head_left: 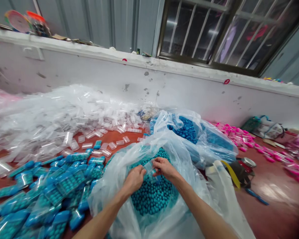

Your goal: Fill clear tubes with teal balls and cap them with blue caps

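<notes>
A large translucent plastic bag (pixel 107 196) stands open in front of me, full of small teal balls (pixel 149 197). Over the balls, my left hand (pixel 135 179) and my right hand (pixel 164 168) pinch a small clear plastic container (pixel 151 172) between them, left hand at its left side, right hand at its upper right. Some teal shows in or behind the container; its exact contents are hard to tell. Filled containers with teal balls and blue caps (pixel 67 182) lie heaped to the left of the bag.
Clear empty containers (pixel 64 122) are piled at the back left. Behind the bag sits another bag with blue pieces (pixel 185 129). Pink pieces (pixel 241 134), a lidded jar (pixel 248 164) and a blue tool (pixel 256 196) lie to the right. A white wall (pixel 102 76) runs behind.
</notes>
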Available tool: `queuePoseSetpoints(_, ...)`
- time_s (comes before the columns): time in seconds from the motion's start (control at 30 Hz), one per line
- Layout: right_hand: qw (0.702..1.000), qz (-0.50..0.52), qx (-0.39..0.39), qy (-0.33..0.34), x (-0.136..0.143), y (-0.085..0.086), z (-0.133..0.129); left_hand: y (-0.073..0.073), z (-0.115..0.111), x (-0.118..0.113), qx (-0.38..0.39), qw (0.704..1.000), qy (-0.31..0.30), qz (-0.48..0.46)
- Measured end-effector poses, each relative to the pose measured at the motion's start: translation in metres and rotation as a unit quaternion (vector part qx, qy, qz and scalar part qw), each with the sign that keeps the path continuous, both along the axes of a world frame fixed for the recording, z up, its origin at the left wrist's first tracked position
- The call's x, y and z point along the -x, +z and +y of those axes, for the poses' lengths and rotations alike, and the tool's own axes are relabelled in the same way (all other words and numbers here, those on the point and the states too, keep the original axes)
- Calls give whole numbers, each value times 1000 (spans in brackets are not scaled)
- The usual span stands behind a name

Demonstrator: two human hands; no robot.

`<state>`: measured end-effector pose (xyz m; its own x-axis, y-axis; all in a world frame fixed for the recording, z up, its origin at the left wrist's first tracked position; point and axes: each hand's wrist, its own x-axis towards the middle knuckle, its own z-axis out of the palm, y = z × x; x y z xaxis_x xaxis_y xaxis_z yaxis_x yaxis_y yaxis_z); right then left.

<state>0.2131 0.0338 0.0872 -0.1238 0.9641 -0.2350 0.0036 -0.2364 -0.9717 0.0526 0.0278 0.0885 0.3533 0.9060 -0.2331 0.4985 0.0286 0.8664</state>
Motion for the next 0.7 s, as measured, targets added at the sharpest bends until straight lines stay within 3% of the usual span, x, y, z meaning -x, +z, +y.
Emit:
queuePoseSetpoints(0.1, 999, -5, 6, -32, -8, 1, 1, -3, -5, 6, -104, 992, 22, 65)
queuePoseSetpoints(0.23, 990, -66, -1, -126, -34, -3, 4, -11, -4, 23, -124, 978, 24, 166)
queuePoseSetpoints(0.33, 979, -172, -12, -110, -47, -6, 11, -12, 0, 22, -143, 964, 64, 214)
queuePoseSetpoints(0.43, 934, -337, -55, -107, -53, -9, 18, -11, -5, 3, -179, 953, 79, 230)
queuePoseSetpoints(0.53, 885, -442, -95, -113, -58, -17, 21, -14, -21, -18, -233, 942, -12, 240)
queuePoseSetpoints(0.63, 895, -429, -66, -104, -64, -28, 17, -25, -28, -27, -281, 924, -107, 237)
queuePoseSetpoints(0.7, 912, -398, -14, -96, -65, -34, 13, -34, -24, -26, -283, 921, -89, 255)
